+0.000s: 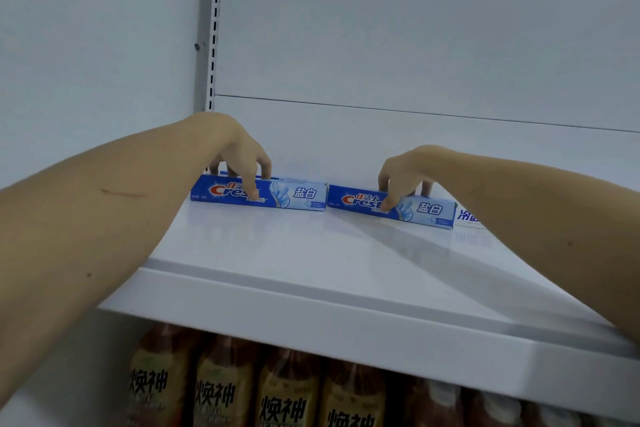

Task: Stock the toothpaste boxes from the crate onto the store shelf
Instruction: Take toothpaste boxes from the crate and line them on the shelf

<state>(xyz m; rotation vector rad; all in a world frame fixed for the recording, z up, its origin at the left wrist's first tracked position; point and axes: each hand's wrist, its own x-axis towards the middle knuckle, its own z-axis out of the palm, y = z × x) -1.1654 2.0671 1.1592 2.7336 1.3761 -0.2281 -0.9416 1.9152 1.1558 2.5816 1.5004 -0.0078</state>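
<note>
While both boxes sit end to end on the shelf (311, 253), left hand (239, 152) grips the nine-o'clock box (298, 196), right hand (405, 173) the three-o'clock box (429, 210).

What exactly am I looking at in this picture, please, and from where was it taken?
There is no machine: a camera worn on a person's head looks down at their two bare hands. The left hand grips one blue cardboard toothpaste box, thumb on its front. The right hand grips a second, matching blue box beside it. Both boxes stand end to end on the glossy white metal shelf. On the shelf below stand brown drink bottles with yellow labels.
</note>
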